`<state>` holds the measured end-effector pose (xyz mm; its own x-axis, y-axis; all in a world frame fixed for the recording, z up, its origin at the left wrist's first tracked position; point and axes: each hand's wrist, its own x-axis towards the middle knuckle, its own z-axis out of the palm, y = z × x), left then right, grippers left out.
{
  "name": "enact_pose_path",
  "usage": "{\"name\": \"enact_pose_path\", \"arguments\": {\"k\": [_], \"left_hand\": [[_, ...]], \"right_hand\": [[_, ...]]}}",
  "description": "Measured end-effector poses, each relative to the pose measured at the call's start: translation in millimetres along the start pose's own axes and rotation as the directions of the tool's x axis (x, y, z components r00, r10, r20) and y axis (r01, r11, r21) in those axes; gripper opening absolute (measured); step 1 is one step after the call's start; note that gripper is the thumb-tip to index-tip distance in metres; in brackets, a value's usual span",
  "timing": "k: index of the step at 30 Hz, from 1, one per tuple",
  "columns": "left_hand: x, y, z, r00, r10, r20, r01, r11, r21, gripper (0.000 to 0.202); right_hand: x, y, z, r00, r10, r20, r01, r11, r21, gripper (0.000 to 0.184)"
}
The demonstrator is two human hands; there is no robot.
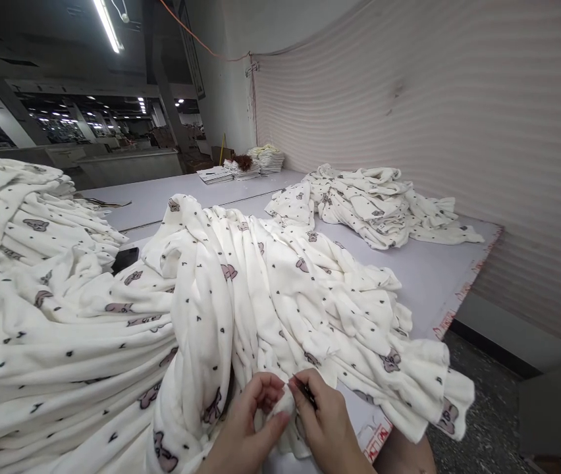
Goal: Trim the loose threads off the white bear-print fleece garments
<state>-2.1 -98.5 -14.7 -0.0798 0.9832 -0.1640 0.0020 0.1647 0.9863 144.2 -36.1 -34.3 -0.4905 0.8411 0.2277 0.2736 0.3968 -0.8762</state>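
A large white fleece cloth (221, 309) printed with small dark marks and grey-pink shapes lies bunched over the table in front of me. My left hand (245, 428) pinches a small fold of this cloth near the bottom edge of the view. My right hand (327, 424) is closed on a small dark tool (305, 390) held against the same fold. Both hands touch at the fold.
A second heap of the same cloth (374, 204) lies at the back right of the grey table (428, 276). More folded cloth (18, 197) piles up on the left. Stacked items (245, 168) sit at the far end. A ribbed wall (458, 118) runs on the right.
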Motion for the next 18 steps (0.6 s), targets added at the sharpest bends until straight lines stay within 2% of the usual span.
{"name": "enact_pose_path", "arguments": {"k": [3,6,8,10,12,15,18], "left_hand": [[3.8,-0.1,1.1,0.994,-0.106,-0.001,0.106,0.994,-0.042,0.041],[7.6,2.6,-0.5,0.985,-0.162,-0.058,0.157,0.984,-0.084,0.036],[8.6,4.5,-2.1,0.978,-0.176,-0.111,0.160,0.977,-0.140,0.031],[8.5,5.7,-2.7,0.972,-0.187,-0.145,0.155,0.966,-0.205,0.029],[8.1,6.0,-2.0,0.972,-0.191,-0.135,0.157,0.961,-0.228,0.027],[8.3,5.8,0.0,0.981,-0.170,-0.096,0.149,0.969,-0.198,0.024],[9.4,6.5,0.8,0.987,-0.144,-0.069,0.133,0.981,-0.143,0.017]], "right_hand": [[4.9,0.0,3.4,0.998,0.057,-0.019,-0.056,0.998,0.042,0.020],[6.6,-2.6,-1.7,0.992,0.123,0.016,-0.124,0.981,0.150,0.022],[4.5,-3.3,-9.5,0.991,0.119,0.066,-0.130,0.973,0.193,0.018],[0.7,-3.2,-17.7,0.990,0.094,0.105,-0.109,0.983,0.146,0.017],[-2.5,-3.2,-23.2,0.987,0.081,0.138,-0.089,0.995,0.053,0.019],[-3.2,-4.6,-24.6,0.987,0.058,0.147,-0.055,0.998,-0.028,0.020],[-0.7,-5.8,-22.3,0.991,0.056,0.124,-0.051,0.998,-0.037,0.019]]}}
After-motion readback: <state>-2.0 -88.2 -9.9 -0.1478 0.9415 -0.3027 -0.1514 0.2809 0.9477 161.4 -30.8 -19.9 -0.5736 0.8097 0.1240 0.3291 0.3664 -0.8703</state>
